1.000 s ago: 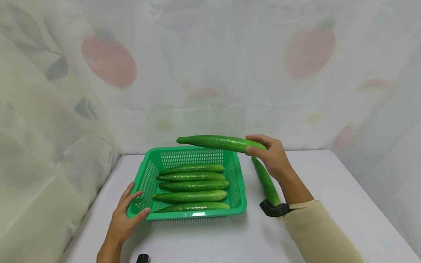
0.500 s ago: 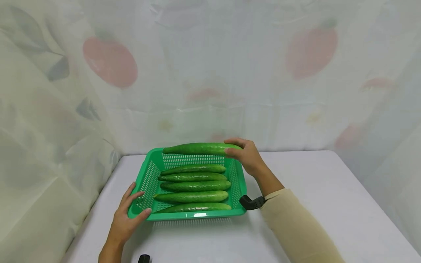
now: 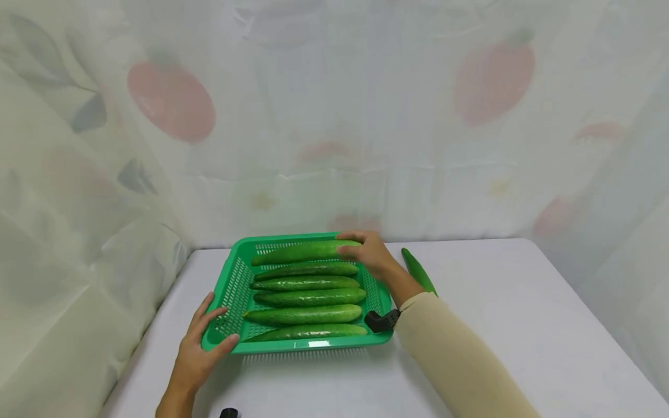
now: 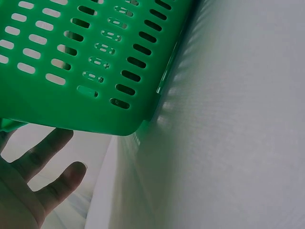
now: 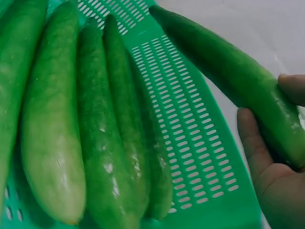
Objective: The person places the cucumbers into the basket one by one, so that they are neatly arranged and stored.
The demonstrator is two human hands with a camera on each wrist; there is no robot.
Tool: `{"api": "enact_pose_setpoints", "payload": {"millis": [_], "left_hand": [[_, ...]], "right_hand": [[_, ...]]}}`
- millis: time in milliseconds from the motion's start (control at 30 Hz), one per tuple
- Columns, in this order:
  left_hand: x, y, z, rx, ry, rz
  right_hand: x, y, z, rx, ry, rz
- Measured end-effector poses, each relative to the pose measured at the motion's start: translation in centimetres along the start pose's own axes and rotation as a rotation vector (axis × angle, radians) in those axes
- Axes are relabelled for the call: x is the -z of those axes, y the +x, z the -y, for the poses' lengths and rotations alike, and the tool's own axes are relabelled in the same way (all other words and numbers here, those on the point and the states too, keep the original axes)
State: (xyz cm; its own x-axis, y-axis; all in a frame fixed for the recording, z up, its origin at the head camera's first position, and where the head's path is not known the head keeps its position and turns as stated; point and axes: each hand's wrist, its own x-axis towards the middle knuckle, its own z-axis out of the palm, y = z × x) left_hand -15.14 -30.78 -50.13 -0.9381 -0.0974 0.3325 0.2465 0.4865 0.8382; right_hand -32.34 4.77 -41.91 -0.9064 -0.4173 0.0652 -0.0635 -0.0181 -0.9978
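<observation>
A cucumber [image 3: 300,253] is in my right hand [image 3: 372,255], thumb and fingers gripping its thick right end. It lies level over the back of the green plastic basket [image 3: 272,347], behind a row of several cucumbers [image 3: 308,314]. The right wrist view shows the held cucumber [image 5: 224,62] above the basket's perforated wall, its slim end pointing away. My left hand [image 3: 194,357] rests at the basket's front left corner, thumb on the front rim and fingers spread along the left side. Two fairly straight fingers [image 4: 43,153] show just outside the basket in the left wrist view.
Another cucumber [image 3: 416,270] lies on the white table [image 3: 502,313] right of the basket, partly hidden by the right forearm. Patterned sheeting [image 3: 334,116] hangs behind and at both sides. A black wrist mount [image 3: 381,320] overlaps the basket's front right corner in the head view.
My right hand has carried the cucumber leftward and down, from above the basket's right side to its back. The cucumber on the table is visible again past the arm. The left hand stays put.
</observation>
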Motion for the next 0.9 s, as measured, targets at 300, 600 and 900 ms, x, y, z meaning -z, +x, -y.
{"api": "enact_pose_setpoints", "payload": {"millis": [300, 600, 900], "left_hand": [[-0.2, 0.1, -0.3, 0.008, -0.01, 0.007], [-0.5, 0.3, -0.4, 0.007, -0.004, 0.011], [-0.4, 0.2, -0.5, -0.005, -0.007, 0.01]], "right_hand": [[-0.6, 0.2, -1.3, -0.006, -0.082, -0.027], [-1.0, 0.2, -1.6, 0.027, -0.288, -0.105], [-1.4, 0.7, -1.8, 0.065, -0.499, -0.082]]}}
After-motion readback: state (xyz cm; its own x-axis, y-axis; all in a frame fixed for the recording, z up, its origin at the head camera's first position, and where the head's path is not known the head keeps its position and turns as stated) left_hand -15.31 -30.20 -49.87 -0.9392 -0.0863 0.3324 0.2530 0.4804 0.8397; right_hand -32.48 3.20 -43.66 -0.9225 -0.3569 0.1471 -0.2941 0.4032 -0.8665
